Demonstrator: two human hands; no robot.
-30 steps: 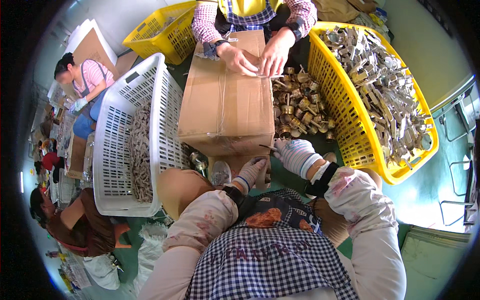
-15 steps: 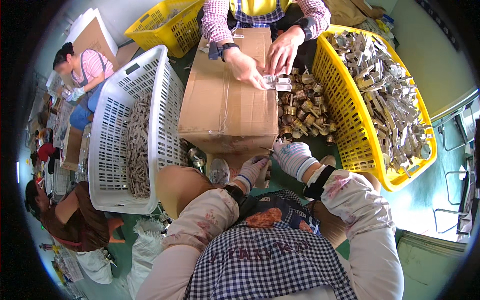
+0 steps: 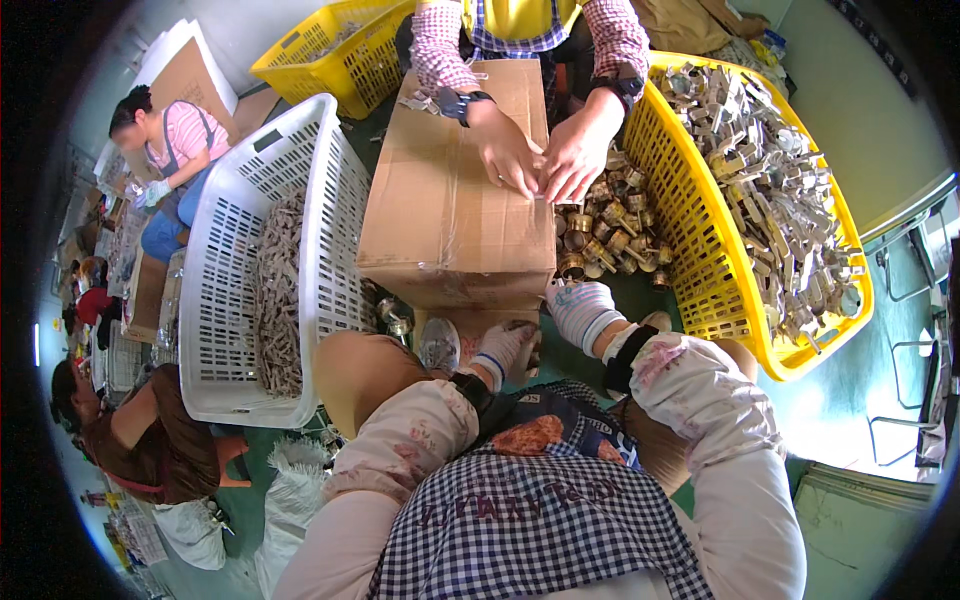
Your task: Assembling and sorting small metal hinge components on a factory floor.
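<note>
Low in front of the cardboard box (image 3: 455,230), my left hand (image 3: 506,350) wears a pale striped knit glove, its fingers curled. Whatever it holds is hidden by the glove. My right hand (image 3: 584,310), gloved likewise, is beside the box's near right corner. Its fingers look bent together, and their tips and anything in them are hard to make out. Just beyond it lies a heap of brass-coloured cylindrical metal fittings (image 3: 622,236). Across the box, a person's bare hands (image 3: 540,165) meet over a small piece at the box's right edge.
At right stands a yellow basket (image 3: 690,215) full of flat metal parts. A white basket (image 3: 255,150) with thin grey strips is at left, another yellow basket (image 3: 330,70) behind it. One person (image 3: 180,150) sits far left, another (image 3: 150,430) nearer.
My hands have shifted slightly, and the thin piece between them no longer shows. The facing person's hands have moved nearer to me, with the flat metal pieces there now mostly out of sight.
</note>
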